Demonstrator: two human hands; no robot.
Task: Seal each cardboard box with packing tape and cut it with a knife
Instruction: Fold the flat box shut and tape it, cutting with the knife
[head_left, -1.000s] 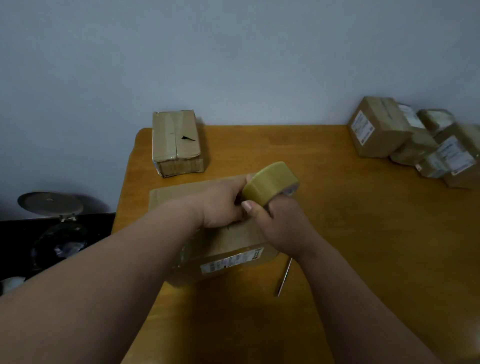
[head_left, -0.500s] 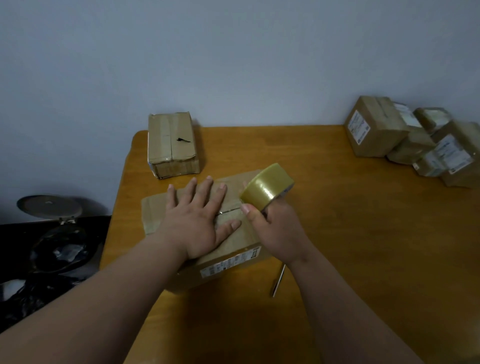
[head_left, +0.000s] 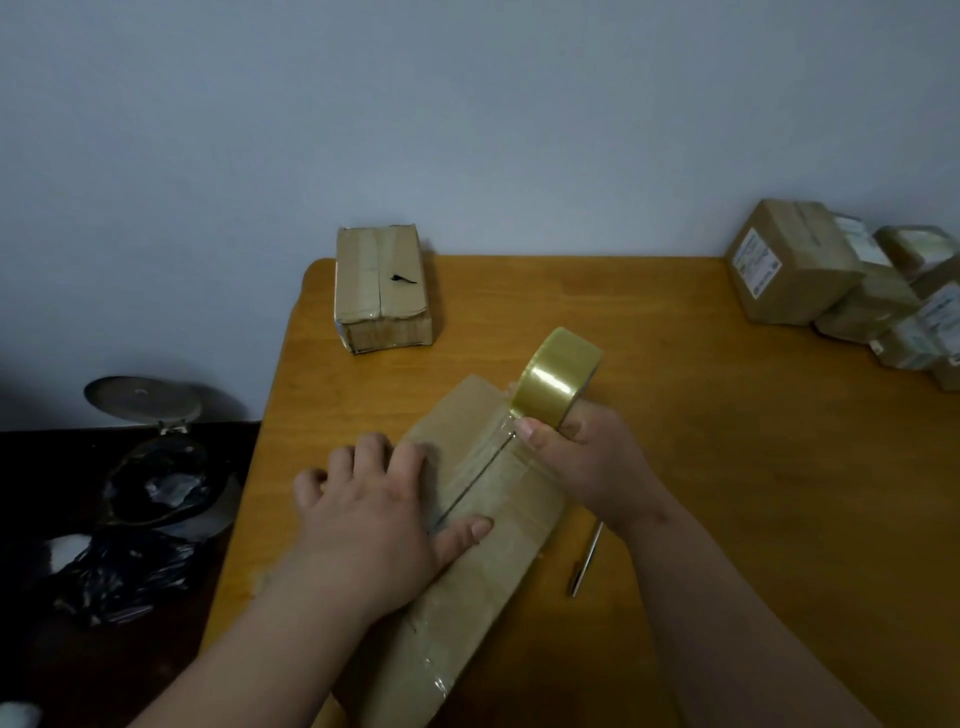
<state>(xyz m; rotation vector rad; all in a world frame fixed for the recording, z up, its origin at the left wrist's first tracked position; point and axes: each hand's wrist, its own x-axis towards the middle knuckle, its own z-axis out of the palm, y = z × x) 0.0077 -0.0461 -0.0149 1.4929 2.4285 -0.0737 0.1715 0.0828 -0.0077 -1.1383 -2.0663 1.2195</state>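
While the left hand (head_left: 363, 519) lies flat, fingers spread, on the cardboard box (head_left: 467, 545) at the table's (head_left: 727, 467) near-left edge, prob. to hold it steady, the right hand (head_left: 587, 457) grips the tape roll (head_left: 558, 374) just above the far end of the seam, w/ a clear strip running back along it. Knife (head_left: 587, 561) lies beside the box, within reach for the cut. Farther off: a taped box (head_left: 382, 291), and stacked boxes (head_left: 841, 280) cut off at right. Box's near end is hidden by the forearm; tape start can't be seen.
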